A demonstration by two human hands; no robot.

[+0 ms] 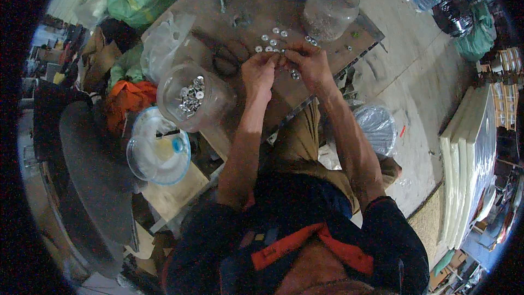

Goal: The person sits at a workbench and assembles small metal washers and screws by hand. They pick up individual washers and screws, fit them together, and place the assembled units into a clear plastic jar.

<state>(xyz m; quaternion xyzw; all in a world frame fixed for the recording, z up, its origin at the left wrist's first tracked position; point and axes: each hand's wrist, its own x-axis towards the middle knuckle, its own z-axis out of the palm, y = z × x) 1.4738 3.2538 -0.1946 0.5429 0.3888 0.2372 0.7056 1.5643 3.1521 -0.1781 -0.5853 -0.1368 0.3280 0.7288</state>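
Note:
My left hand (258, 76) and my right hand (312, 70) meet over the brown table (251, 5), fingertips pinched close together. Whatever small piece lies between them is mostly covered by the fingers. Just beyond the fingertips, several small round silver discs with centre holes, like washers (274, 40), lie in a loose group. Beside my right hand is a small shiny metal part (295, 74). To the left of my left hand, a clear plastic jar (169, 79) lies tilted, with many small metal fasteners (191, 97) inside. A dark looped tool, perhaps scissors (225, 65), rests nearby.
Another clear jar (332, 5) stands at the table's far right. A clear plastic bag (164, 43) lies at its left edge. Left of my legs is a round clear container with a blue rim (187, 158). Wrapped pale panels (464, 158) are stacked on the right.

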